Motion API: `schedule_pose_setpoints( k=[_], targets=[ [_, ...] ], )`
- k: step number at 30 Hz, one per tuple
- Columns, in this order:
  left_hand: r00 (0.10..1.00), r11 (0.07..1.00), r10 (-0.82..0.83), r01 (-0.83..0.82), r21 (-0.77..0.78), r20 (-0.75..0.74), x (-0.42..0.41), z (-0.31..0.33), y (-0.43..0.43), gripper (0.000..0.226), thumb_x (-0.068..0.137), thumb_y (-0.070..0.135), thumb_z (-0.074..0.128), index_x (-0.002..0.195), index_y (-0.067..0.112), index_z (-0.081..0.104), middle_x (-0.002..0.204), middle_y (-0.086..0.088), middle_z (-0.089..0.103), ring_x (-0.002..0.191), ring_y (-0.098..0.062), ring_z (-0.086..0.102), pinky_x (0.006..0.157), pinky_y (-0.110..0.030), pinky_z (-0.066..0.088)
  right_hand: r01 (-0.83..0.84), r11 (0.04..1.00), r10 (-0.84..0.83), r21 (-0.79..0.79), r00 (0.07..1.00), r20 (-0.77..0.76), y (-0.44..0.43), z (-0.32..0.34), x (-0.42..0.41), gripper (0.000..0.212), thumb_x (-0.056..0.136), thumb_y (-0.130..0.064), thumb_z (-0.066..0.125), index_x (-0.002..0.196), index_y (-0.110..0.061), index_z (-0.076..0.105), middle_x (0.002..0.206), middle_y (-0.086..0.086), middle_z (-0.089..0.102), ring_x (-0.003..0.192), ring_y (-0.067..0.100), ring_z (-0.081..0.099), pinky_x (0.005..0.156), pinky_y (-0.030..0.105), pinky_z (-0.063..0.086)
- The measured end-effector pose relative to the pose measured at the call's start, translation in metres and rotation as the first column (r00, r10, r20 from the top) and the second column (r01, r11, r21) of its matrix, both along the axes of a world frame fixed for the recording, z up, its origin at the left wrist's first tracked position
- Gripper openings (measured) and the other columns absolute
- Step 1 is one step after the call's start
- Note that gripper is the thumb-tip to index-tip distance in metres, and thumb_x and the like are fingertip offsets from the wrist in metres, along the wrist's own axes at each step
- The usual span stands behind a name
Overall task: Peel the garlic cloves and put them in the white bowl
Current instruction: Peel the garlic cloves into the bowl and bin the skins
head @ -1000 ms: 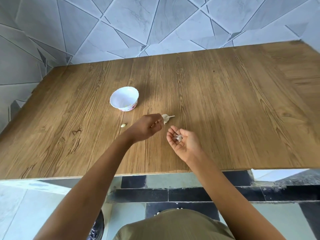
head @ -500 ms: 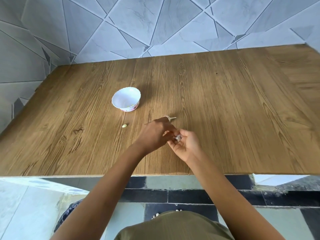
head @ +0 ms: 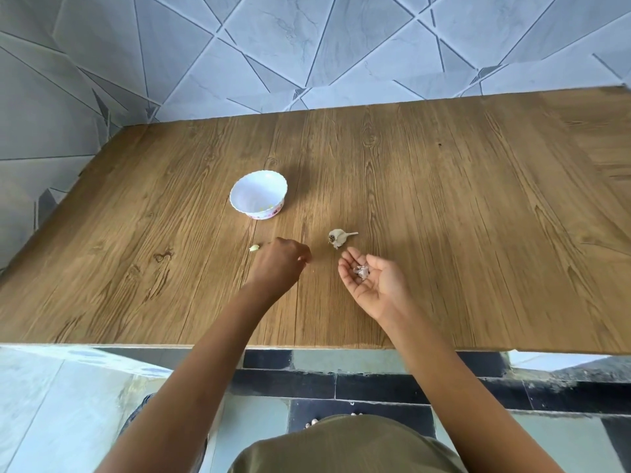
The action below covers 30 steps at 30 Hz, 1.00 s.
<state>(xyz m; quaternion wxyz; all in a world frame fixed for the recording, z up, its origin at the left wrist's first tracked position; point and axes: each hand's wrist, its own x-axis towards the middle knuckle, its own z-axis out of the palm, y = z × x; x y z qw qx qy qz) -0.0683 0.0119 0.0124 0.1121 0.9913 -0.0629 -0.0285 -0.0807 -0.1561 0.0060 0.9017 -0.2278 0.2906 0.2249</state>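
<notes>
In the head view, the loose clove (head: 254,247) is lying on the table (head: 478,233) left of centre, just left of the left hand (head: 280,264), which is the nearer one. Its long axis is running roughly across the frame. The white bowl (head: 258,194) is standing above it. The left hand's fingers are curling under, and I cannot tell whether they are pinching anything. The right hand (head: 372,278) is lying palm up, fingers loosely spread, cradling a garlic scrap (head: 361,271), with the garlic head (head: 338,237) just above.

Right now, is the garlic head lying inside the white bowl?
No, the garlic head lies on the wooden table, to the right of the white bowl and apart from it.
</notes>
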Motion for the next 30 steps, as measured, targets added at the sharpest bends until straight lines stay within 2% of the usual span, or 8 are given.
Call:
schedule_pose_setpoints(
  k=[4, 9, 12, 15, 17, 19, 23, 30],
  targets=[
    [0.999, 0.999, -0.033, 0.033, 0.002, -0.011, -0.002, -0.005, -0.003, 0.015, 0.091, 0.019, 0.059, 0.098, 0.020, 0.073, 0.097, 0.001, 0.072, 0.082, -0.015, 0.065, 0.066, -0.028, 0.050, 0.010, 1.000, -0.010, -0.010, 1.000, -0.004, 0.001, 0.001, 0.002, 0.030, 0.100, -0.009, 0.034, 0.094, 0.004, 0.060, 0.090, 0.015, 0.062, 0.088, 0.023, 0.060, 0.091, 0.034, 0.047],
    [0.987, 0.956, -0.156, 0.145, 0.255, 0.025, 0.002, -0.008, -0.009, 0.023, 0.096, 0.021, 0.044, 0.101, 0.012, 0.064, 0.096, -0.002, 0.066, 0.078, -0.019, 0.062, 0.061, -0.029, 0.047, 0.018, 1.000, -0.019, -0.017, 1.000, -0.005, 0.003, 0.001, 0.003, 0.031, 0.100, -0.010, 0.034, 0.095, 0.004, 0.060, 0.092, 0.015, 0.062, 0.090, 0.024, 0.060, 0.092, 0.034, 0.047],
    [0.981, 0.939, -0.190, 0.174, 0.297, 0.028, 0.003, -0.013, -0.007, 0.024, 0.097, 0.022, 0.036, 0.098, 0.009, 0.057, 0.091, -0.004, 0.060, 0.068, -0.016, 0.050, 0.056, -0.029, 0.039, 0.021, 1.000, -0.021, -0.008, 1.000, -0.004, 0.004, 0.001, 0.003, 0.031, 0.101, -0.010, 0.034, 0.095, 0.004, 0.061, 0.093, 0.014, 0.063, 0.090, 0.023, 0.061, 0.090, 0.034, 0.048],
    [0.990, 0.990, -0.137, 0.138, -0.019, 0.034, 0.005, -0.017, 0.003, 0.028, 0.092, 0.031, 0.036, 0.087, 0.008, 0.052, 0.080, -0.004, 0.055, 0.065, -0.020, 0.051, 0.054, -0.032, 0.039, 0.009, 1.000, -0.009, -0.015, 1.000, 0.010, 0.005, 0.000, 0.002, 0.031, 0.101, -0.011, 0.034, 0.095, 0.004, 0.061, 0.092, 0.014, 0.063, 0.090, 0.023, 0.061, 0.083, 0.034, 0.051],
    [0.980, 0.950, -0.142, 0.174, -0.258, 0.138, 0.006, -0.011, 0.004, 0.038, 0.086, 0.037, 0.033, 0.082, 0.006, 0.055, 0.074, -0.002, 0.055, 0.063, -0.021, 0.052, 0.054, -0.034, 0.043, -0.002, 1.000, 0.002, -0.022, 1.000, 0.014, 0.007, -0.001, 0.002, 0.031, 0.100, -0.011, 0.034, 0.096, 0.004, 0.061, 0.092, 0.014, 0.063, 0.091, 0.023, 0.060, 0.083, 0.034, 0.050],
    [0.962, 0.924, -0.217, 0.258, -0.281, 0.168, 0.002, 0.002, -0.004, 0.037, 0.087, 0.035, 0.036, 0.087, 0.009, 0.062, 0.079, -0.001, 0.061, 0.067, -0.018, 0.055, 0.054, -0.032, 0.043, -0.009, 1.000, 0.010, -0.009, 1.000, 0.009, 0.011, 0.000, 0.001, 0.030, 0.100, -0.011, 0.035, 0.095, 0.003, 0.060, 0.090, 0.014, 0.063, 0.088, 0.023, 0.061, 0.085, 0.033, 0.050],
    [0.936, 0.942, -0.301, 0.321, -0.093, 0.182, -0.004, 0.007, -0.019, 0.023, 0.089, 0.031, 0.052, 0.099, 0.019, 0.069, 0.087, 0.002, 0.063, 0.072, -0.017, 0.058, 0.054, -0.028, 0.043, -0.005, 1.000, 0.005, -0.029, 1.000, -0.013, 0.017, 0.002, 0.002, 0.028, 0.098, -0.010, 0.039, 0.086, 0.001, 0.061, 0.072, 0.012, 0.065, 0.072, 0.019, 0.061, 0.076, 0.028, 0.050],
    [0.971, 0.920, -0.052, 0.137, -0.366, 0.235, -0.012, 0.003, -0.016, 0.009, 0.077, 0.027, 0.064, 0.082, 0.022, 0.069, 0.077, 0.010, 0.066, 0.062, -0.007, 0.056, 0.059, -0.031, 0.052, -0.007, 1.000, 0.007, 0.015, 1.000, 0.008, 0.021, 0.002, 0.003, 0.025, 0.097, -0.008, 0.038, 0.095, 0.003, 0.060, 0.087, 0.017, 0.065, 0.073, 0.023, 0.066, 0.084, 0.030, 0.050]
  ],
)
